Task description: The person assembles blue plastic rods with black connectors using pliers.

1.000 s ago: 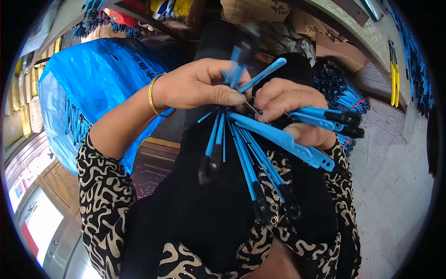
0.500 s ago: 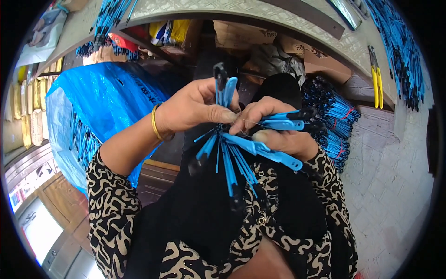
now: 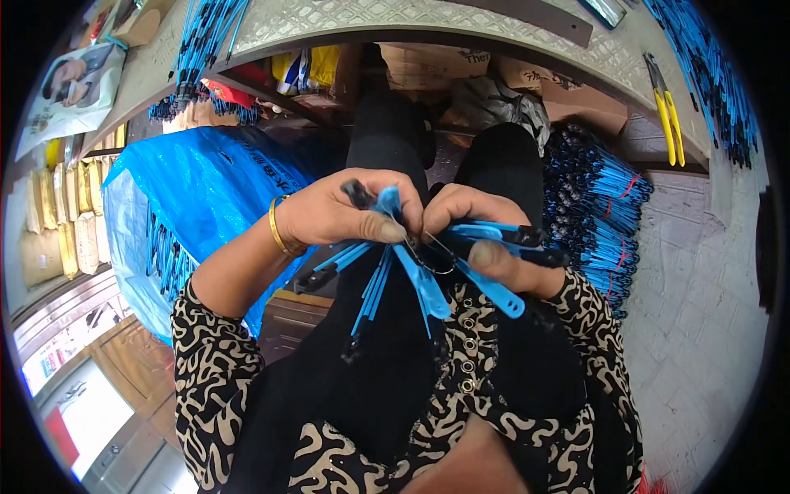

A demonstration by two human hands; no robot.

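A fan of thin blue sticks with black ends hangs below my two hands, over my lap. Among them are flat, wider blue strips with small holes near their rounded ends. My left hand is closed, its thumb and fingers pinching the bundle near its middle. Close by on the right, my right hand is closed too, with several blue strips spreading out from its grip. Between the hands runs a thin curved metal wire, apparently a ring through the pieces. Fingers hide where it joins them.
Ahead is a table edge with yellow-handled pliers and more blue sticks. A blue plastic bag of sticks stands left. Tied bundles of sticks lie right. Cardboard boxes sit under the table.
The bundle has turned and closed up: strips that pointed upward from my left hand now tilt lower. The curved wire shows more plainly between my hands. Both hands remain close together.
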